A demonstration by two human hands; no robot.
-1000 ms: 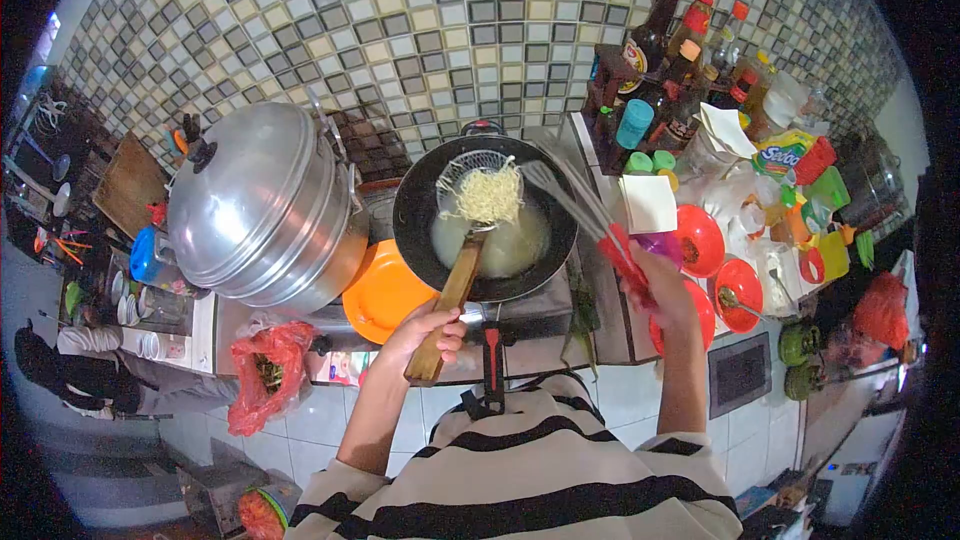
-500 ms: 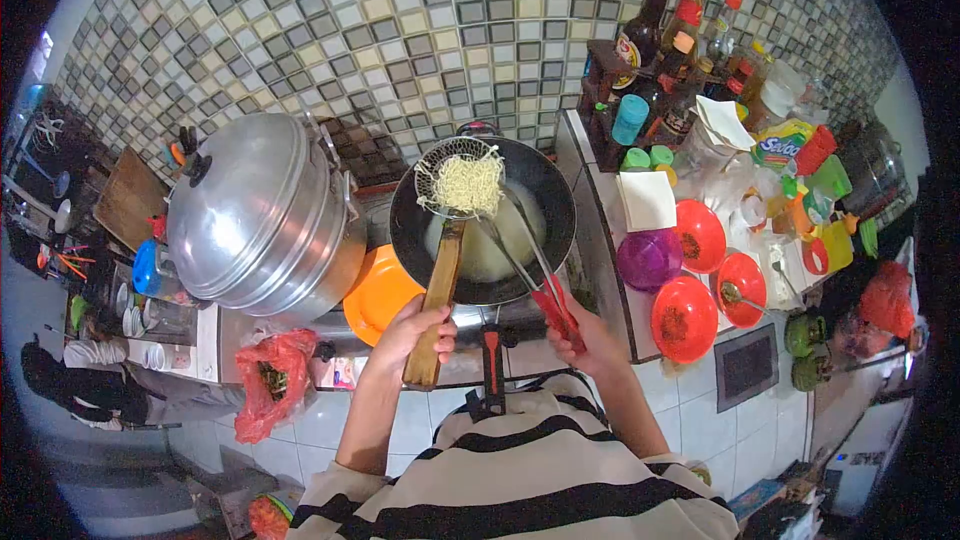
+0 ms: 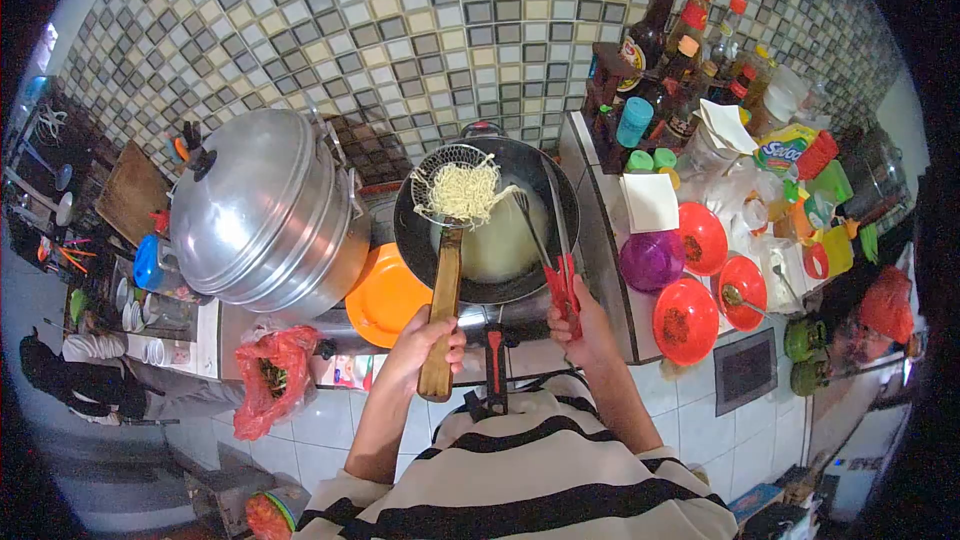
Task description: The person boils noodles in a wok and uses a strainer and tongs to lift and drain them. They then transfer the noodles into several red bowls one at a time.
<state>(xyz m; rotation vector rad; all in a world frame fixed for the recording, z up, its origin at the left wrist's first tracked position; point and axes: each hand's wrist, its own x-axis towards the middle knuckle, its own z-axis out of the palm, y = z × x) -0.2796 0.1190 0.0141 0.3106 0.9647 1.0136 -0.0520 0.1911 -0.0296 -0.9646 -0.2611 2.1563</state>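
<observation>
My left hand [image 3: 422,348] is closed around the wooden handle of a wire strainer [image 3: 440,290]. A clump of pale noodles [image 3: 465,192] lies in the strainer's basket, held over the left half of a dark wok [image 3: 487,285] with cloudy liquid [image 3: 500,245] in it. My right hand [image 3: 584,335] grips the red handles of metal tongs [image 3: 560,290]. The tongs' arms are spread, the left tip right by a noodle strand hanging past the basket's edge. The wok's black and red handle [image 3: 495,365] points toward me.
Left of the wok stand a large aluminium steamer [image 3: 265,210] and an orange plate [image 3: 385,300]. A red plastic bag [image 3: 275,380] hangs at the counter's front. On the right are red bowls [image 3: 685,325], a purple bowl [image 3: 650,262] and sauce bottles [image 3: 655,20]. A person [image 3: 85,380] stands far left.
The tongs have opened wider and swung away from the noodles, their left tip near the clump's right side. The strainer has shifted slightly right and down, the noodles still in it.
</observation>
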